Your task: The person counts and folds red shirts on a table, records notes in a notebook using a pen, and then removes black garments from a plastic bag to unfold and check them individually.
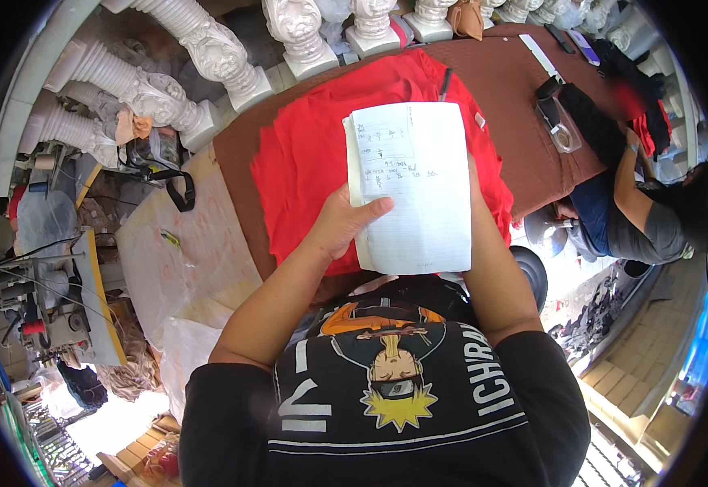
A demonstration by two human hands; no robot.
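Note:
I hold an open white lined notebook (415,183) with handwriting up in front of me. My left hand (339,223) grips its left edge, thumb on the page. My right hand is hidden behind the notebook; only its forearm (492,260) shows, running up under the right side of the pages. Beneath the notebook red fabric (305,154) lies spread on a brown-covered table (508,81). A dark pen (445,84) rests on the fabric just above the notebook.
Another person (642,219) sits at the table's right end, bent over dark and red cloth. A white ruler (540,55) and a clear container (563,134) lie on the brown cover. White carved balusters (208,49) line the far side. A sewing machine (41,300) stands left.

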